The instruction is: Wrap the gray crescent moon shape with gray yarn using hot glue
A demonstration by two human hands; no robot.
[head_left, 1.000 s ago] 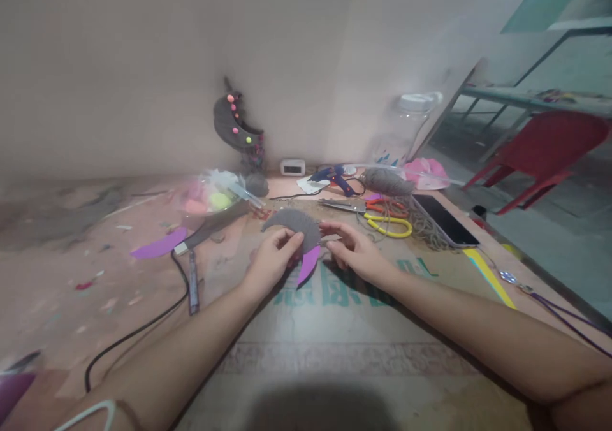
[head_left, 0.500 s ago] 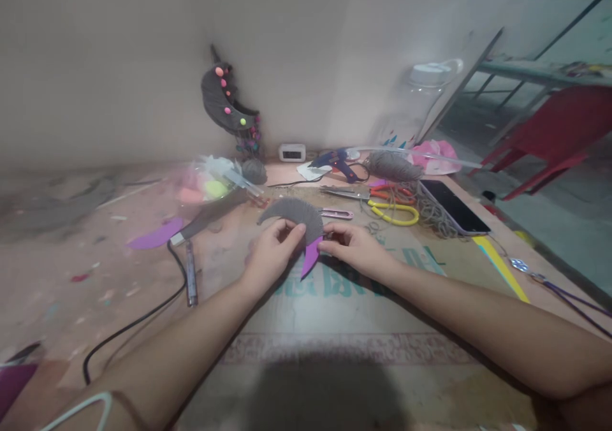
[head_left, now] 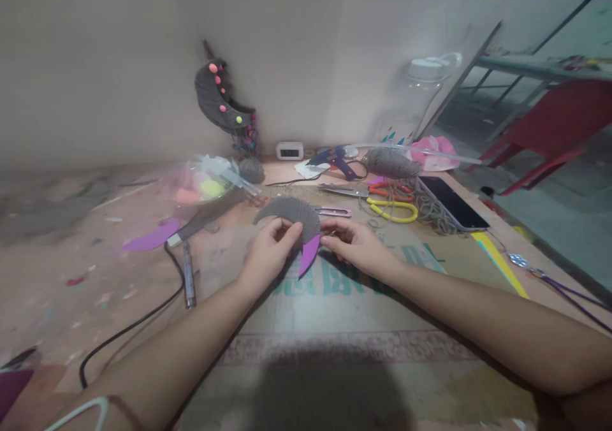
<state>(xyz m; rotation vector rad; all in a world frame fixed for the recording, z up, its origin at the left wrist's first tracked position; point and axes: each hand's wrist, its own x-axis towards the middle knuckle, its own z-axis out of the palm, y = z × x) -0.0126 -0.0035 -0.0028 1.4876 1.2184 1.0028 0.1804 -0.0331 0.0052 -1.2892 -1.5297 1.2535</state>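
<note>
My left hand (head_left: 268, 252) pinches a purple foam crescent (head_left: 292, 217) that is mostly wrapped in grey yarn, with its bare purple tip pointing down. My right hand (head_left: 351, 245) pinches the crescent's right edge, fingers closed at the line where the yarn ends. Both hands hover low over a sheet of cardboard (head_left: 335, 329) with green print. A ball of grey yarn (head_left: 389, 162) lies behind my right hand, its loose strands spread beside a phone (head_left: 452, 201).
Scissors with yellow and orange handles (head_left: 382, 203), small pink snips (head_left: 335, 212), a blue glue gun (head_left: 335, 160), a finished grey crescent with coloured beads (head_left: 217, 99) leaning on the wall, a clear jar (head_left: 415, 99), a purple foam piece (head_left: 153, 236), a black cable (head_left: 138, 326), a red chair (head_left: 549, 134).
The hands and crescent stay together, shifted slightly as the view moved. My right fingers have crept a little closer along the crescent's edge.
</note>
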